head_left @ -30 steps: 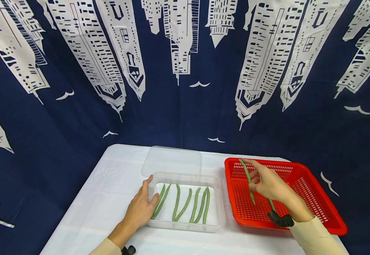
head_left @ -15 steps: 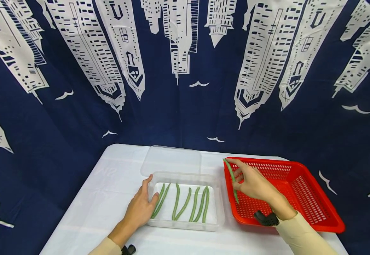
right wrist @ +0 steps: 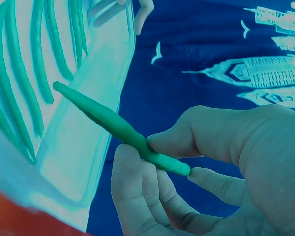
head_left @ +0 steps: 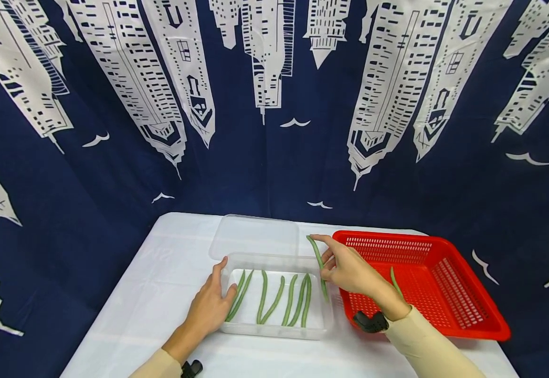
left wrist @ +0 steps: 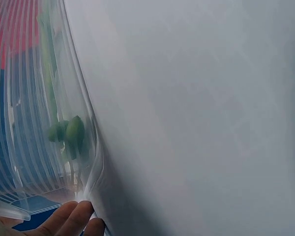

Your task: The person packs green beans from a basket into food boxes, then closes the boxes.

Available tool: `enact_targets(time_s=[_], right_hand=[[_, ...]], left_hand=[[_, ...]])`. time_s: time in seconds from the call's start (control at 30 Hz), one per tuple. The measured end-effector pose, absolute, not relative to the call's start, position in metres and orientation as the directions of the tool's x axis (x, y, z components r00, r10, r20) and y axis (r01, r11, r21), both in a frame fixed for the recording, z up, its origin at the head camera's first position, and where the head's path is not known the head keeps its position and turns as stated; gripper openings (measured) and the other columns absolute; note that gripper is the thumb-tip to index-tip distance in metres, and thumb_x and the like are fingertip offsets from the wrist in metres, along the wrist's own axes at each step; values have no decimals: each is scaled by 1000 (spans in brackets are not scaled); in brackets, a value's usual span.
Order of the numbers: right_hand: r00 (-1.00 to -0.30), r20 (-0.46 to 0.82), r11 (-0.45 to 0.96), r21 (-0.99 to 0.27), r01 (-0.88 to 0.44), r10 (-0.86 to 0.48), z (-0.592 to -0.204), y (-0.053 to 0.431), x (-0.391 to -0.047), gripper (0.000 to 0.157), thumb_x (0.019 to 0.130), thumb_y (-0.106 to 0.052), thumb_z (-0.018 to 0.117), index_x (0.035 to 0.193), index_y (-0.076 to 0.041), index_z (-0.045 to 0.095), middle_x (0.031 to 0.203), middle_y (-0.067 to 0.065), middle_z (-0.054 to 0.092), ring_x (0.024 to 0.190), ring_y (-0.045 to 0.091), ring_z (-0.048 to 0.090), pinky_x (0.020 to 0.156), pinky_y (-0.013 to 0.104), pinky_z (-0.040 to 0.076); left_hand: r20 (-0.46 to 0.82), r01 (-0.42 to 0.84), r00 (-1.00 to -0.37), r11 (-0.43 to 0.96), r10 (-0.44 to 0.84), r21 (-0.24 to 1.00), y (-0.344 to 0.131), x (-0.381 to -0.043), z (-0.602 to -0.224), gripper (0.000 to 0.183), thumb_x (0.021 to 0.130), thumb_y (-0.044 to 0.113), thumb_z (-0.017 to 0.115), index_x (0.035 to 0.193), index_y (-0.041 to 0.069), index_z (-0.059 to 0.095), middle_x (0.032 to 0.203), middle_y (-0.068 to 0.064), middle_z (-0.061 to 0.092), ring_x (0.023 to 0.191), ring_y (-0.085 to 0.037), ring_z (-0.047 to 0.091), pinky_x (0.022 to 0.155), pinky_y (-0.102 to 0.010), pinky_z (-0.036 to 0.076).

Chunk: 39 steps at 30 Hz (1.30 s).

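Note:
Between thumb and fingers, my right hand [head_left: 347, 265] pinches a green bean [head_left: 315, 248] above the right wall of a clear plastic container [head_left: 274, 331]. The bean hangs at a slant in the head view; in the right wrist view the held bean [right wrist: 108, 118] points toward the container. Several green beans [head_left: 261, 299] lie lengthwise inside, spaced in loose groups. My left hand [head_left: 208, 302] holds the container's left side, thumb over the rim and fingers along the outside. In the left wrist view, fingertips [left wrist: 81, 214] touch the container's bottom edge.
To the right stands a red perforated basket [head_left: 444, 283] with a green bean [head_left: 396, 283] in it, partly hidden by my right forearm. A flat clear lid [head_left: 255, 239] lies behind the container on the white table [head_left: 161, 278]. A blue patterned cloth [head_left: 265, 173] hangs behind.
My right hand has carried the bean left, from over the red basket to the container's right wall. The left hand and container have stayed put.

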State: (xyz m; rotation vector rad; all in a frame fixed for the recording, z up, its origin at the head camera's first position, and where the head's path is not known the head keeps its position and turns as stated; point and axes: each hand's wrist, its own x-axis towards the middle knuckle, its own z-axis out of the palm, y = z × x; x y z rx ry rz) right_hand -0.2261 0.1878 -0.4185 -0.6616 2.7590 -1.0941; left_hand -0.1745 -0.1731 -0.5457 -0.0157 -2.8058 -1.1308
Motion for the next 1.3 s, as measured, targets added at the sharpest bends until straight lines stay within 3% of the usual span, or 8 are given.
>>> enact_targets(time_s=[0.67,1.3], right_hand=[[-874,10,594,-730,-338,-485,-439,149,-246,87,90,6,77,171,-16,55,110,11,77,86,11,80,73,31,63],[-861,7,535,-781,-323,-509,-447,128,-240,93,90,6,78,176,-15,48,106,12,76,80,12,79,71,29,66]], left_hand=[[117,61,-993,720,-29,692,-172,-176,-547,74,118,32,65,183,25,30,177,-30,53,155,-56,62,119,-77,55],[114,55,-993,714,-35,698,-174,-177,-547,74,118,30,65,183,25,30,178,-31,52,154,-57,62,119,-77,55]])
